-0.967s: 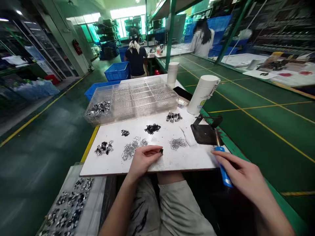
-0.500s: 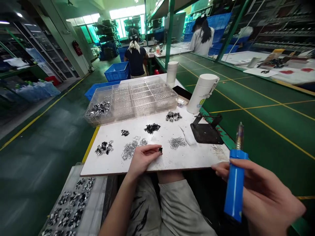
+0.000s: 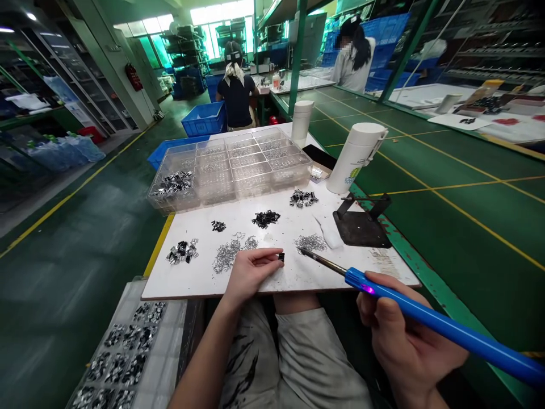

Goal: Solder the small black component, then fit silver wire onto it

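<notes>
My left hand point(image 3: 249, 272) rests on the white work board point(image 3: 361, 272) and pinches a small black component point(image 3: 281, 257) between thumb and fingers. My right hand point(image 3: 404, 335) grips a blue-handled soldering iron point(image 3: 434, 324); its metal tip point(image 3: 303, 250) points left, a short way right of the component, over a pile of small metal wire parts point(image 3: 310, 243). More wire parts point(image 3: 227, 254) lie just beyond my left hand. A violet light glows on the handle near my fingers.
Small piles of black and metal parts point(image 3: 183, 250) dot the board. A black iron stand point(image 3: 361, 224) sits at the right. Behind are a clear compartment box point(image 3: 230, 167) and two white bottles point(image 3: 353, 159). A tray of parts point(image 3: 123, 352) lies at lower left. Two people work farther back.
My right hand has swung the soldering iron from upright at the right edge down to level, bringing its tip leftwards over the board near the component. My left hand has stayed put.
</notes>
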`<state>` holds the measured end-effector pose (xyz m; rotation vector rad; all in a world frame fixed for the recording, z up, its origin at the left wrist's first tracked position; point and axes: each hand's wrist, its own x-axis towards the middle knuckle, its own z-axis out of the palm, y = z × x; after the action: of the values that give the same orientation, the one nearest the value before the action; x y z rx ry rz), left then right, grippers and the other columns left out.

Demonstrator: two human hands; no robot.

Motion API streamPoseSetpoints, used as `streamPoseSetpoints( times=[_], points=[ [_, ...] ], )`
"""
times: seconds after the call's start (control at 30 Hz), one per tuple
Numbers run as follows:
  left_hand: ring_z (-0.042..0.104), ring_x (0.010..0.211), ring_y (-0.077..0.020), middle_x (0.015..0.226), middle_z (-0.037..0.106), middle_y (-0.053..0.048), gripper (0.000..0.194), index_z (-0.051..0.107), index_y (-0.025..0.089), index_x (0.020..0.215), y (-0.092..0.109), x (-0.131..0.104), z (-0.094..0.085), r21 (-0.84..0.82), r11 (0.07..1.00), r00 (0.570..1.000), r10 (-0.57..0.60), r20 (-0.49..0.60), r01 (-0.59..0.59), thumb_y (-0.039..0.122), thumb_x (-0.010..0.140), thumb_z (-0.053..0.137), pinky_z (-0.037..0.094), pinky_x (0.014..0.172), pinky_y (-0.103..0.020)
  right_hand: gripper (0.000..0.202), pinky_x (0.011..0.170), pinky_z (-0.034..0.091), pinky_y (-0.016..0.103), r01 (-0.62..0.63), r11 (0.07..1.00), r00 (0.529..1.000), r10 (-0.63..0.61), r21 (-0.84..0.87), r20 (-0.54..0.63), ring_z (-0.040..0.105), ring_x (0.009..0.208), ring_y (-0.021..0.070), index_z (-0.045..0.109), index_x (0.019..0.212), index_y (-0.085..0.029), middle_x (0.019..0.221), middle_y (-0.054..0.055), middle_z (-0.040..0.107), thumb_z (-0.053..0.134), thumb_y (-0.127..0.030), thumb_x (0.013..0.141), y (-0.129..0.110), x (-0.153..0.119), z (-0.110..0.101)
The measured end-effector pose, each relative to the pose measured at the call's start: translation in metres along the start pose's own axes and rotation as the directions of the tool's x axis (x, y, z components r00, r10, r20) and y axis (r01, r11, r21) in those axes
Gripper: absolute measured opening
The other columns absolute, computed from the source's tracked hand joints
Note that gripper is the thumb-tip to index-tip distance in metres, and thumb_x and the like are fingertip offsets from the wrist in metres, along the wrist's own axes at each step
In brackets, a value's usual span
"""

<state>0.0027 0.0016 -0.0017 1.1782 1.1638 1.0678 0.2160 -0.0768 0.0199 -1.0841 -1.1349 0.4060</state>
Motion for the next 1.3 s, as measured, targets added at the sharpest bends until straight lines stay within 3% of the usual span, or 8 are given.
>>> streamPoseSetpoints(
  times=[0.17, 0.63, 0.93, 1.3],
  points=[
    [0.074, 0.082, -0.0180, 0.087, 0.081, -0.007, 0.030, 0.083, 0.017, 0.099, -0.003, 0.000, 0.000, 0.019, 1.000, 1.000, 0.020, 0.011, -0.020, 0.025, 0.070, 0.084, 0.060, 0.079, -0.024, 0.021, 0.038, 0.037, 0.021, -0.072, 0.996, 0.997, 0.072, 0.044, 0.017, 0.052, 0.045, 0.0097, 0.072, 0.107, -0.015, 0.058, -0.002, 0.058, 0.064, -0.033, 0.097, 0.005, -0.003, 0.004],
    [0.075, 0.082, -0.0200, 0.088, 0.081, -0.009, 0.031, 0.083, 0.016, 0.103, -0.004, -0.001, 0.000, 0.096, 0.994, 0.998, 0.046, 0.054, -0.051, 0.028, 0.074, 0.082, 0.062, 0.080, -0.028, 0.018, 0.041, 0.043, 0.024, -0.014, 0.998, 0.997, 0.019, -0.068, 0.072, 0.055, 0.047, 0.0109, 0.073, 0.102, -0.016, 0.068, 0.001, 0.065, 0.066, -0.031, 0.095, 0.018, -0.006, 0.005],
    [0.076, 0.086, -0.0208, 0.092, 0.081, -0.008, 0.032, 0.083, 0.017, 0.101, -0.002, 0.001, 0.000, 0.049, 0.999, 1.000, -0.002, 0.028, 0.001, 0.028, 0.071, 0.085, 0.062, 0.084, -0.029, 0.016, 0.038, 0.040, 0.025, 0.048, 0.995, 0.992, -0.037, 0.093, -0.119, 0.055, 0.048, 0.0137, 0.072, 0.104, -0.014, 0.060, 0.001, 0.062, 0.067, -0.025, 0.093, 0.008, 0.000, 0.009],
    [0.076, 0.089, -0.0224, 0.094, 0.082, -0.009, 0.032, 0.083, 0.017, 0.099, 0.001, 0.002, -0.001, 0.017, 1.000, 1.000, -0.016, 0.022, 0.015, 0.028, 0.070, 0.086, 0.062, 0.086, -0.030, 0.016, 0.039, 0.043, 0.027, 0.069, 0.995, 0.996, -0.065, 0.071, -0.060, 0.057, 0.047, 0.0146, 0.071, 0.105, -0.015, 0.063, 0.001, 0.063, 0.067, -0.025, 0.093, 0.007, -0.004, 0.006]
  ],
)
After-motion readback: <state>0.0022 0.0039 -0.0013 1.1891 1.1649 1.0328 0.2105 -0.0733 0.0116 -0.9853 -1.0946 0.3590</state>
